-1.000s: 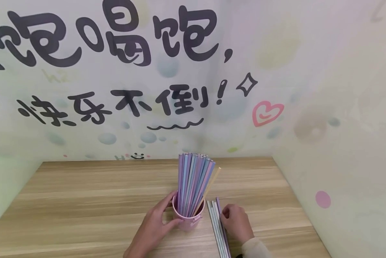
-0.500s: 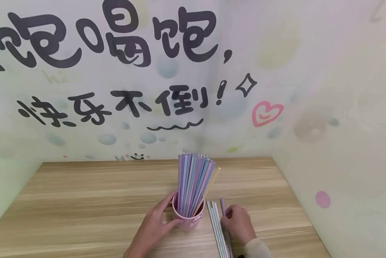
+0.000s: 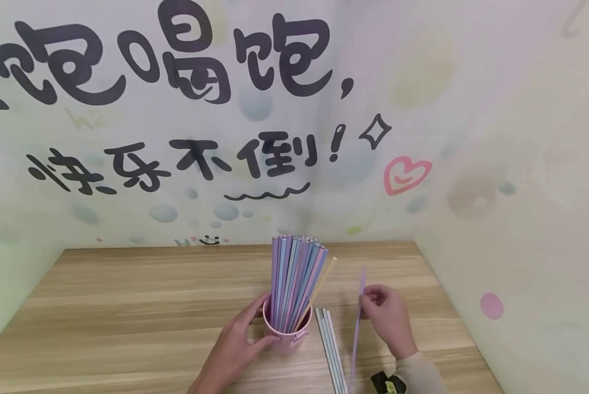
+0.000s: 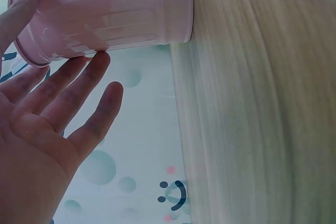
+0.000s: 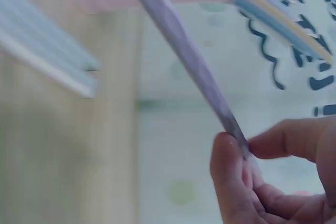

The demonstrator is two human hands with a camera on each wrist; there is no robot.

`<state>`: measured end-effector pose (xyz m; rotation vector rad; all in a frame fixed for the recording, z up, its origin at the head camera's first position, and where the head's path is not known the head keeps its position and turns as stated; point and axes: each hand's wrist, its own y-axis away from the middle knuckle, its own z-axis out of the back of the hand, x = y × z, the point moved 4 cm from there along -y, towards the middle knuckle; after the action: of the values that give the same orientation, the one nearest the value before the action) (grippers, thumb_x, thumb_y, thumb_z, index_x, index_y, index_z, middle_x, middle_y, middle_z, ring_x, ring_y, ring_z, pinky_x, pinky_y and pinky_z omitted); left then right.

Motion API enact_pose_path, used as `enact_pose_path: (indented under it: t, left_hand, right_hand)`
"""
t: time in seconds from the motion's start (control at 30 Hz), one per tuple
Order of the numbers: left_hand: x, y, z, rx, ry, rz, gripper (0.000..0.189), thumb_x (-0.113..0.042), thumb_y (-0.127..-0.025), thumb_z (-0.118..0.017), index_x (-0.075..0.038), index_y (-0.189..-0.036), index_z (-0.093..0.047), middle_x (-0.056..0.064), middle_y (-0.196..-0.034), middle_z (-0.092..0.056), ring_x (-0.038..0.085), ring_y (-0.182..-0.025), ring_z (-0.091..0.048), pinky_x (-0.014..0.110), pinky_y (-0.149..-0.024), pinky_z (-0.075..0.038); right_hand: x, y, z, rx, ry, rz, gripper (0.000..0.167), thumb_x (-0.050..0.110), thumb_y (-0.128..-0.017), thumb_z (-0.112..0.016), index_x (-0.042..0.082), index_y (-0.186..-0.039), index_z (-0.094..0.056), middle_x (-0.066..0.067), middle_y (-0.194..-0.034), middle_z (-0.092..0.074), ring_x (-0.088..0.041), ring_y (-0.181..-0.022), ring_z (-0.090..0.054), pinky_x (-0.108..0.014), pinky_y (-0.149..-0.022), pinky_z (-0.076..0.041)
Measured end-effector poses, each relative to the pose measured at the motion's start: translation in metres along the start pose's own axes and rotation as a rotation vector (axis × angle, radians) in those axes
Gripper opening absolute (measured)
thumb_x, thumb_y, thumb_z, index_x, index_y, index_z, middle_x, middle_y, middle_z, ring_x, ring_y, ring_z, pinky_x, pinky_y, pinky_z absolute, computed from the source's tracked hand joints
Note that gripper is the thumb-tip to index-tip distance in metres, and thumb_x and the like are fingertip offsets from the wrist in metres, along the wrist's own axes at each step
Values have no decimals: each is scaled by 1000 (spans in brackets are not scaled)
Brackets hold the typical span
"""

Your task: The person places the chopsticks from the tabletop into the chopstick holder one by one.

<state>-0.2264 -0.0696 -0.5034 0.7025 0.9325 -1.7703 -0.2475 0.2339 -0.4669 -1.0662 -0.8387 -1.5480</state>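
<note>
In the head view my left hand (image 3: 237, 339) grips a small pink bucket (image 3: 287, 342), its thumb at the near side of the rim. Seen from the left wrist, several fingertips (image 4: 102, 59) lie along the far side of the bucket. A dense bundle of slim purple, blue and pink sticks (image 3: 294, 284) stands in it, with one yellow stick (image 3: 319, 287) leaning right. My right hand (image 3: 385, 317) pinches a slim purple stick (image 3: 357, 328) between thumb and fingers, right of the bucket. The right wrist view shows this purple stick (image 5: 184, 51) slanting away from the fingertips.
Several pale sticks (image 3: 331, 350) lie side by side on the wooden tabletop (image 3: 142, 317), between the bucket and my right hand. A back wall (image 3: 201, 219) with large black lettering and a right side wall (image 3: 536, 262) bound the table. A black strap (image 3: 388, 382) shows by the right sleeve.
My right hand has drawn the purple stick rightward from the pale sticks, then up off the table. The left hand and the bucket have kept their place.
</note>
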Motion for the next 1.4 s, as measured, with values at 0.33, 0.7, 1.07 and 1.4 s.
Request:
enact_pose_path:
  t: [0.33,0.7,1.07,1.4]
  left_hand:
    - [-1,0,0,15,2,27,91,-18,-77,-85,-32,-153,-37,-2,-138,-60,17,-116,-62,48,-105,-47]
    - [1,1,0,19,23,18,90,-21,-78,-84,-33,-153,-37,-2,-138,-59,16,-115,-63,49,-104,-47]
    - [1,1,1,17,12,16,91,-22,-78,-85,-36,-153,-36,-5,-138,-59,12,-115,-62,46,-104,-48]
    - [1,1,0,0,18,2,91,-20,-77,-85,-36,-153,-36,-6,-135,-61,13,-113,-63,48,-102,-49]
  right_hand:
    - [69,-10,18,-219,-247,231,9,-7,-92,-58,-12,-98,-63,-17,-83,-62,-17,-64,-68,-33,-66,-62]
    - [116,-7,3,-304,-355,451,8,-6,-93,-60,-12,-97,-60,-19,-83,-60,-18,-65,-67,-33,-66,-62]
    - [109,5,-33,-262,-278,560,6,-15,-88,-61,-16,-94,-60,-21,-79,-60,-13,-68,-64,-31,-60,-61]
    - [83,12,-64,-244,-137,537,12,-16,-83,-66,-8,-92,-64,-14,-78,-64,-18,-69,-64,-22,-56,-59]
